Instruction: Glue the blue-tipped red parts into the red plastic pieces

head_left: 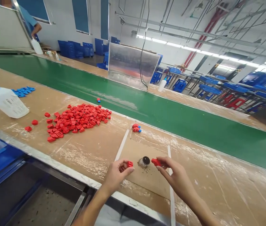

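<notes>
Precariously, a small red plastic block [130, 164] sits pinched between thumb and fingertips of the left hand [117, 176], while the right hand [172, 175] closes on a second red plastic block [156, 162]. Both hover just beside a small glass jar with a dark cap [144, 162] on the tan counter [95, 157]. A loose pinch could drop either block; a careless knock could topple the jar.

Fluorescent ceiling lights [174, 44] leave glare on the workbench [218, 169]; wide-angle edges bow outward.
</notes>
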`<state>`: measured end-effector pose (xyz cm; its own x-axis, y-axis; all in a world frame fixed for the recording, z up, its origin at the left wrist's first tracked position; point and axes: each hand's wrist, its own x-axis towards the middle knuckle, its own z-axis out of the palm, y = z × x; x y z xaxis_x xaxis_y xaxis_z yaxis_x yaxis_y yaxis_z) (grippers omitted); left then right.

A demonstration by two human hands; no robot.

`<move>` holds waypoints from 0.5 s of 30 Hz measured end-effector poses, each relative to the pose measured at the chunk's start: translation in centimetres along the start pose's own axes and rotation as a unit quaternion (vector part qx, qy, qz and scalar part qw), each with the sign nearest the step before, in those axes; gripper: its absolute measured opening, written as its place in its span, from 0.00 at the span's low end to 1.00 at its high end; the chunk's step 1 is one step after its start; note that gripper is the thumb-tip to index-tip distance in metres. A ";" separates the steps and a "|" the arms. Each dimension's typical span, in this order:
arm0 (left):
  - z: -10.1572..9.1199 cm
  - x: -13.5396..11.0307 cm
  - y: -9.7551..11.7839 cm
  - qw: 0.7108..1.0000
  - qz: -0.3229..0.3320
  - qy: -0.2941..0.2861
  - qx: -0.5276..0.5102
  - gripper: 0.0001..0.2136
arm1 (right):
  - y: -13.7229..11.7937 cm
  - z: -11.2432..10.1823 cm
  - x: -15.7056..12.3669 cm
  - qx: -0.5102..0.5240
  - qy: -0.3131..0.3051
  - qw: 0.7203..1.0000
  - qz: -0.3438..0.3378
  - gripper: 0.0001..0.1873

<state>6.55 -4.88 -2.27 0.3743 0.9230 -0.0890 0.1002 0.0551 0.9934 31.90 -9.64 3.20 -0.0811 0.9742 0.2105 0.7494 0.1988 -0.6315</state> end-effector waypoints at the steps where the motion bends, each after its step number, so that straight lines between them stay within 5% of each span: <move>1: 0.5 -0.1 0.0 1.000 0.001 -0.012 0.005 0.15 | 0.0 0.1 0.0 -0.008 -0.001 1.000 -0.003 0.14; 15: 0.3 -0.9 0.7 0.996 0.037 -0.062 0.057 0.10 | 0.2 1.1 0.4 -0.060 -0.004 0.996 -0.058 0.10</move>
<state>6.59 -5.78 -1.52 0.4950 0.8684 -0.0303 0.1690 -0.0620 0.9837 31.27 -9.13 2.30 -0.1774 0.9463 0.2703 0.8082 0.2968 -0.5086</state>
